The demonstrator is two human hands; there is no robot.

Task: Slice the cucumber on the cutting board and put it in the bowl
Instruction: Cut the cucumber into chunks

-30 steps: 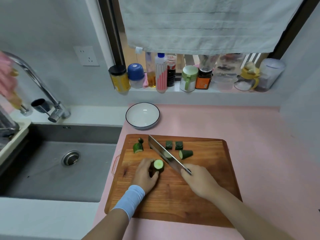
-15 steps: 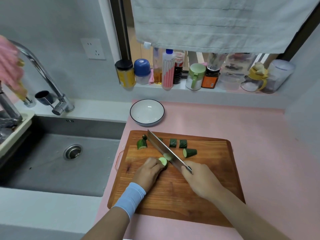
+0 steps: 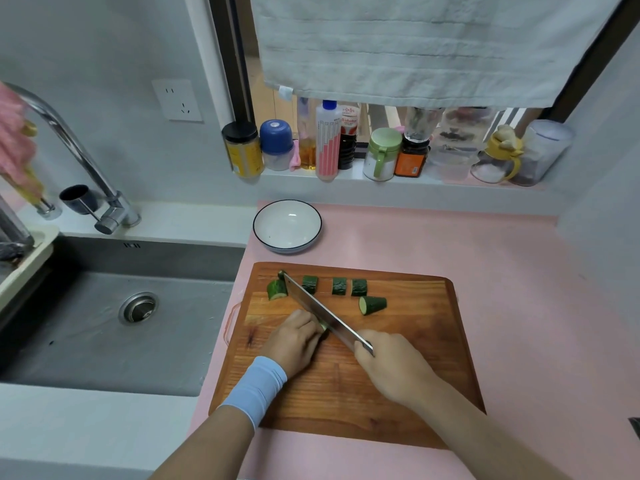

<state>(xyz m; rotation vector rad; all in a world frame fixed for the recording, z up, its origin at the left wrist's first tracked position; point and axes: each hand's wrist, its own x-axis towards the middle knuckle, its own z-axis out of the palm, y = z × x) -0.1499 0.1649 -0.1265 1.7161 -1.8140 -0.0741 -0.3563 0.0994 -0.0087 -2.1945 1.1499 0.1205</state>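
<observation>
Our left hand [image 3: 294, 341] curls over the cucumber [image 3: 323, 327], mostly hidden beneath our fingers, mid cutting board [image 3: 415, 393]. Our right hand [image 3: 391, 365] grips the knife [image 3: 322, 311], blade against it. Five cut pieces [image 3: 372, 304] lie toward 12 o'clock (one behind the blade tip). The empty bowl [image 3: 287, 225] sits beyond on the pink bench [image 3: 502, 254]; the sink [image 3: 121, 323] lies at 9 o'clock.

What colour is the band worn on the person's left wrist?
Light blue. The wrist band shows clearly in the head view, just behind the left hand.
</observation>
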